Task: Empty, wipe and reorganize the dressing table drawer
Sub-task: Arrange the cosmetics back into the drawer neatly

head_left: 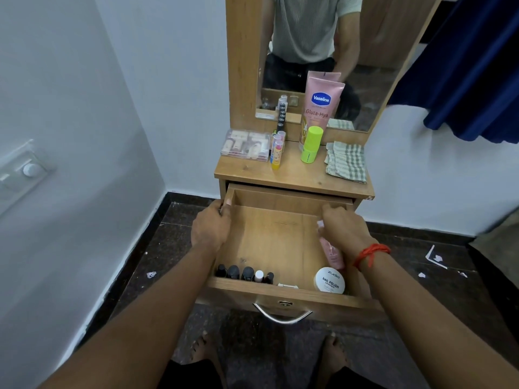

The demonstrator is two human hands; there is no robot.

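From my feed, three printed things read clearly. The tall pink tube (320, 108) standing on the tabletop behind the open drawer (269, 237) carries a blue oval badge reading "Vaseline", with "Gluta-Hya" in pale letters just beneath it; the smaller print lower on that tube I cannot make out. Inside the drawer, at its front right corner, the white round jar (330, 279) has "zudio" across its lid and "NAIL POLISH" below that, with a further line too small to read.

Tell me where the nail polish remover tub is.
The white tub sits in the open drawer's front right corner, just below the pink bottle under the right hand.
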